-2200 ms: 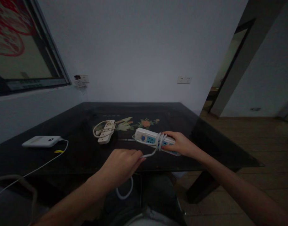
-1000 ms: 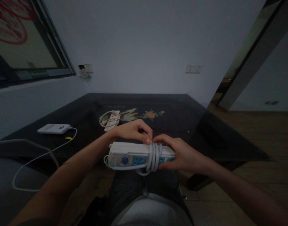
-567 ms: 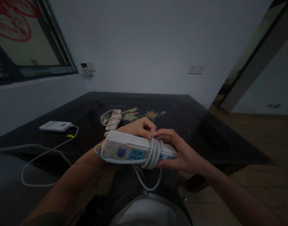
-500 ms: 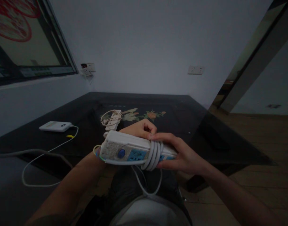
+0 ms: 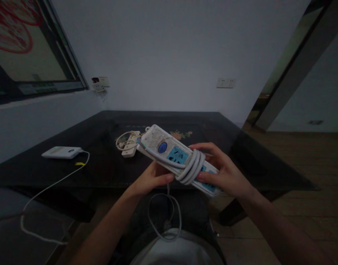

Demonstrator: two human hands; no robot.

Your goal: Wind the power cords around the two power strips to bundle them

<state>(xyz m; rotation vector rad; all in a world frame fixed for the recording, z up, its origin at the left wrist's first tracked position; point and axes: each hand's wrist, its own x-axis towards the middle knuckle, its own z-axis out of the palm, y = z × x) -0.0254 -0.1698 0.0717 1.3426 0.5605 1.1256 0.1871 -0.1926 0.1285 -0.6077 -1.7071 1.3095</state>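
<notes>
Power strip (image 5: pixel 178 154), wound with grey cord (image 5: pixel 191 168), tilted above the near edge of the surface (image 5: pixel 226 129); right grip (image 5: pixel 224 171) clamped around the strip; left grip (image 5: pixel 151 179) alongside, closure indeterminable.

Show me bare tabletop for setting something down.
Black tabletop is bare between the white cable and cream power strip, and behind both toward the wall. Crowded: middle front, around the held blue-socketed strip. Right side: too dim to judge.

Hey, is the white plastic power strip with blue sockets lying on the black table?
No, the right hand grips the white plastic power strip with blue sockets, holding it tilted in the air.
</notes>
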